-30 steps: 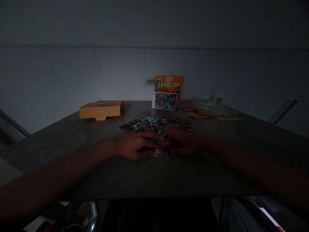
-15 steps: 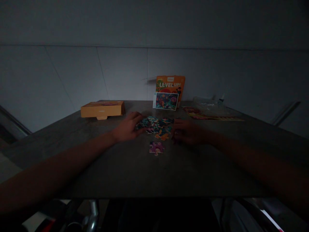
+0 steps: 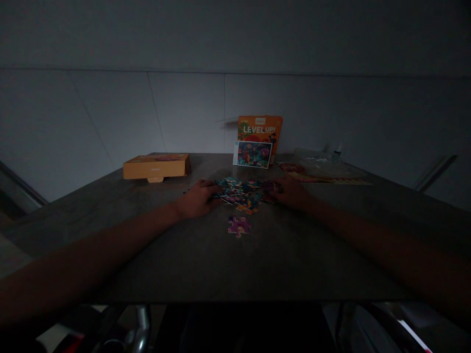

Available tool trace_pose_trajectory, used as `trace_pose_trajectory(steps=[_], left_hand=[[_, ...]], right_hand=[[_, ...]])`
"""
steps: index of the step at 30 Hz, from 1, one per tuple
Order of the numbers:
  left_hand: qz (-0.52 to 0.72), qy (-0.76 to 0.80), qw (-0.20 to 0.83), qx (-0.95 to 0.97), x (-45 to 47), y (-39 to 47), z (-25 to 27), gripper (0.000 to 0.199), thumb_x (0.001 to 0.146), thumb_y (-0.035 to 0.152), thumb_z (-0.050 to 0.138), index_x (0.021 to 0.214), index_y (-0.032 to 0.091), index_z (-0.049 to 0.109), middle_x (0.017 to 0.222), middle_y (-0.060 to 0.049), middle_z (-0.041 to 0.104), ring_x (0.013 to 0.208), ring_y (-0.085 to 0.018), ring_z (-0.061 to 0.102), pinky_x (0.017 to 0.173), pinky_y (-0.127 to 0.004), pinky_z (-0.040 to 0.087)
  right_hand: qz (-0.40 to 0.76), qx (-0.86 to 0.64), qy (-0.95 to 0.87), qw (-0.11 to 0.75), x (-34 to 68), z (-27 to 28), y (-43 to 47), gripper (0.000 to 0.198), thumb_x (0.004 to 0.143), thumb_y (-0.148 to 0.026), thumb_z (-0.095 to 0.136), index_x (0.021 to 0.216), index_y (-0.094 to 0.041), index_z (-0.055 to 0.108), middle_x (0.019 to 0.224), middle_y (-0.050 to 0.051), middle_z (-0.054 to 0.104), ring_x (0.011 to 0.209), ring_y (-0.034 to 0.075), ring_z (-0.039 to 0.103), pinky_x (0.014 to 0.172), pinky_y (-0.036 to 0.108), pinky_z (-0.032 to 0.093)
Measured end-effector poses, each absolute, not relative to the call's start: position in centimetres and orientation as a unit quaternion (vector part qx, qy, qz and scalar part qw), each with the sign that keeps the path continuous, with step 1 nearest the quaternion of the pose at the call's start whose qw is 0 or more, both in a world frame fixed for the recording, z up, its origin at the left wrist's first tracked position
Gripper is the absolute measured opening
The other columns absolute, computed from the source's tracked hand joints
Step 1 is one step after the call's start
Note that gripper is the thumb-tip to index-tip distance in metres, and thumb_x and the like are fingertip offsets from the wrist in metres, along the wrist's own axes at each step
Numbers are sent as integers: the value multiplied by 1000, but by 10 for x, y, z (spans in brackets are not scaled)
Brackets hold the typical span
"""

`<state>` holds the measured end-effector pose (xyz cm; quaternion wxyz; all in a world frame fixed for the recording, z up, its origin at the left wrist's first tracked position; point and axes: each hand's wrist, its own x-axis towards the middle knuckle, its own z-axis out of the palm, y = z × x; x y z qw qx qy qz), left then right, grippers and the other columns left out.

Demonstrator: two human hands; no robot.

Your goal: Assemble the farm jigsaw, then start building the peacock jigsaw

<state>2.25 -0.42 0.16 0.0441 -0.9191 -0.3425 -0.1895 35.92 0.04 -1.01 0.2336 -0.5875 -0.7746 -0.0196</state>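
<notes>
A heap of jigsaw puzzle pieces [image 3: 235,189], mostly teal and dark with some orange, lies mid-table between my hands. My left hand [image 3: 198,198] rests at the heap's left edge, fingers apart and touching pieces there. At the right edge, my right hand [image 3: 292,192] has its fingers closed on a purple puzzle piece [image 3: 270,188], partly covered by the fingertips. Nearer to me, apart from the heap, lies a purple and pink puzzle piece [image 3: 239,226]. The light is dim, so fine finger detail is hard to see.
An orange box [image 3: 156,168] sits at the back left. A small picture card [image 3: 253,154] leans on an orange "LEVEL UP!" box [image 3: 260,127]. Back right, a clear plastic bag [image 3: 320,162] lies over a colourful flat sheet [image 3: 294,172]. The table's front edge [image 3: 243,300] runs below.
My right hand has moved away from me and slightly right, the purple piece moving with it to the heap's right side. My left hand has drawn slightly back toward me and left.
</notes>
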Motion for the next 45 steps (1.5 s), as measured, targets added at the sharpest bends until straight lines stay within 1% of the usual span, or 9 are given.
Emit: trace_pose_trajectory(steps=[7,13,15,19,21,25,29,33,45], left_hand=[[-276,-392,53,-876,22,-4,7,35,103,31,41,103,13,72,96,-12,71,88,-23,67,85,-37,55],[-380,-318,99,-863,25,-9,8,30,103,28,43,99,14,70,91,-8,72,81,-19,67,75,-29,53],[-390,-280,109,-871,28,-14,8,29,104,27,43,100,14,68,91,-8,71,83,-18,67,76,-29,54],[-396,-193,123,-889,34,-26,10,26,105,27,45,101,14,66,91,-8,71,85,-18,68,77,-30,57],[-389,-144,124,-901,36,-31,11,22,104,25,46,104,14,66,92,-8,71,86,-18,68,77,-31,58],[-350,-54,89,-931,37,-39,15,21,103,15,47,114,13,64,107,-12,71,100,-18,69,86,-32,60],[-342,-23,50,-938,37,-41,16,21,101,14,50,116,11,65,119,-16,67,114,-20,66,96,-34,59],[-331,-31,66,-941,36,-38,13,23,100,20,56,119,13,66,125,-16,64,121,-23,64,102,-40,58],[-263,-16,84,-961,38,-45,15,25,101,16,51,114,7,70,130,-18,65,123,-21,64,108,-31,55]], right_hand=[[-53,-555,-788,260,351,-5,-10,52,83,-30,70,131,-14,61,125,19,61,116,36,60,101,51,48],[-17,-396,-856,333,331,0,-32,57,89,-24,61,145,-15,51,108,12,76,94,27,72,86,42,57],[2,-339,-881,331,324,2,-42,52,92,-25,58,143,-17,52,108,10,76,95,26,73,86,41,57],[21,-245,-924,294,315,7,-62,28,96,-25,56,122,-22,68,136,11,65,117,25,67,102,42,53],[34,-224,-935,273,313,9,-68,35,96,-24,57,130,-22,63,136,11,65,120,24,65,104,42,52],[39,-222,-946,233,312,9,-71,64,95,-24,58,155,-17,36,132,13,67,121,26,64,102,42,53],[19,-238,-946,221,314,6,-65,64,97,-25,56,157,-20,34,129,14,68,115,26,67,95,42,56],[-3,-244,-934,260,320,3,-57,58,99,-28,55,154,-23,39,139,13,63,125,26,61,103,44,52],[-8,-232,-910,342,318,4,-57,43,99,-28,57,141,-26,55,110,8,74,96,20,70,91,38,57]])
